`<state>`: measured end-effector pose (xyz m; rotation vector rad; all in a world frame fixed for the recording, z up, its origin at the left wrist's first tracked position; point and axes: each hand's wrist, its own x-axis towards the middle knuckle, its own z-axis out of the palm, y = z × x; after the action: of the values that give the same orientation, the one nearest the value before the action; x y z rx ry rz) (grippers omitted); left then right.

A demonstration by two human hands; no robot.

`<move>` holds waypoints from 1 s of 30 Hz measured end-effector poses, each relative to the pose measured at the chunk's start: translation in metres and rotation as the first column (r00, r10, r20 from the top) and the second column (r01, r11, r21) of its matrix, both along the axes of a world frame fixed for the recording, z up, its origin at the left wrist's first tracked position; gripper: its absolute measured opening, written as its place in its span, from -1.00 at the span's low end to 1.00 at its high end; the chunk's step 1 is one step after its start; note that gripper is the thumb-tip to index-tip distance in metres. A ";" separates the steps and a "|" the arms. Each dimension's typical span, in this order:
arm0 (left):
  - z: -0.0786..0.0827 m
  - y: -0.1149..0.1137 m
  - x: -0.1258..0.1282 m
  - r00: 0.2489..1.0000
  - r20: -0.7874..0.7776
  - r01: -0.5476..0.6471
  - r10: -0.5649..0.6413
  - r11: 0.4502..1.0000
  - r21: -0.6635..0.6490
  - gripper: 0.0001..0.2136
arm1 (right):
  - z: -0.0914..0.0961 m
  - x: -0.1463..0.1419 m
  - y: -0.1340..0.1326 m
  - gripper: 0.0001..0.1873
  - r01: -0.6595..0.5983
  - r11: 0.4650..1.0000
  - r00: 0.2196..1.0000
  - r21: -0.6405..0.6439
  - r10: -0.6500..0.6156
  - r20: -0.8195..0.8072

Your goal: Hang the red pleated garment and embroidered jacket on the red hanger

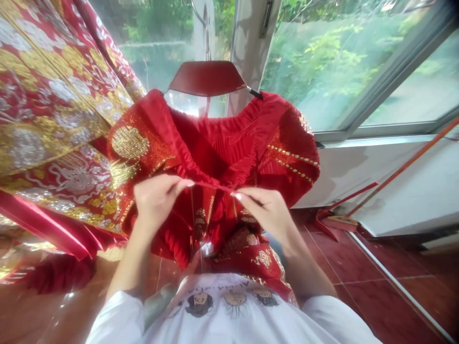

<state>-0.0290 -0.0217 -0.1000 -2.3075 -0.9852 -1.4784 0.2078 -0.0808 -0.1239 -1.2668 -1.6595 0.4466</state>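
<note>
This is an indoor room holding ornate clothing; whether home or workshop, I cannot tell. A sequinned red pleated garment (pixel 201 138) hangs beside red, gold and silver brocade cloth (pixel 64 114), near grey metal-framed glass windows (pixel 322 71) facing greenery, above glossy reddish floor tiles (pixel 387 296).

Daylight fills the windows (pixel 304 95), greenery (pixel 330 52) beyond, over a white wall (pixel 337 174) and a reddish tiled floor (pixel 373 282).
</note>
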 end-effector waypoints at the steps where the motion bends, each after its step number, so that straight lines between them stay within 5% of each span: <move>1: 0.005 0.003 -0.007 0.999 0.040 -0.029 0.028 0.999 0.039 -0.77 | 0.003 0.009 0.002 -0.73 0.026 0.998 1.000 0.050 -0.026 0.002; 5: 0.014 0.021 -0.029 0.954 0.200 -0.248 0.225 0.964 0.095 -0.78 | 0.007 0.043 0.025 -0.77 0.131 0.970 0.991 0.204 -0.137 0.015; 8: 0.013 0.031 -0.034 0.922 0.188 -0.341 0.339 0.940 -0.023 -0.70 | 0.002 0.054 0.047 -0.71 0.111 0.969 0.989 0.223 -0.129 0.067; 12: 0.009 0.030 -0.033 0.953 0.099 -0.267 0.288 0.947 -0.180 -0.74 | -0.001 0.050 0.060 -0.69 0.090 0.981 0.985 0.174 -0.114 0.130; 15: 0.007 0.028 -0.034 0.988 0.090 -0.084 0.128 0.919 -0.386 -0.82 | 0.004 0.044 0.061 -0.77 0.032 0.992 0.982 0.121 -0.053 0.181; 17: 0.005 0.027 -0.034 0.989 0.147 0.104 -0.023 0.816 -0.568 -0.81 | 0.009 0.041 0.060 -0.83 -0.001 0.994 0.989 0.112 -0.015 0.147; 20: 0.000 0.028 -0.028 0.925 0.316 0.380 -0.212 0.559 -0.737 -0.80 | 0.015 0.032 0.058 -0.89 -0.008 0.993 1.000 0.115 0.009 -0.011; 26: -0.009 0.030 0.003 0.777 0.514 0.566 -0.363 0.048 -0.823 -0.53 | 0.021 0.004 0.063 -0.75 0.003 0.991 0.975 0.131 0.026 -0.221; 28: -0.007 0.031 0.017 0.705 0.609 0.637 -0.363 -0.054 -0.769 -0.59 | 0.021 -0.004 0.065 -0.81 0.019 0.981 0.975 0.191 0.024 -0.221; 30: -0.003 0.031 0.029 0.648 0.689 0.710 -0.323 -0.070 -0.700 -0.64 | 0.020 -0.009 0.067 -0.88 0.034 0.979 0.978 0.201 0.008 -0.207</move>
<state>-0.0002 0.0095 -0.1028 -3.9390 -1.5063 -1.7960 0.1990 -0.0143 -0.1041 -1.0429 -1.4797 0.3766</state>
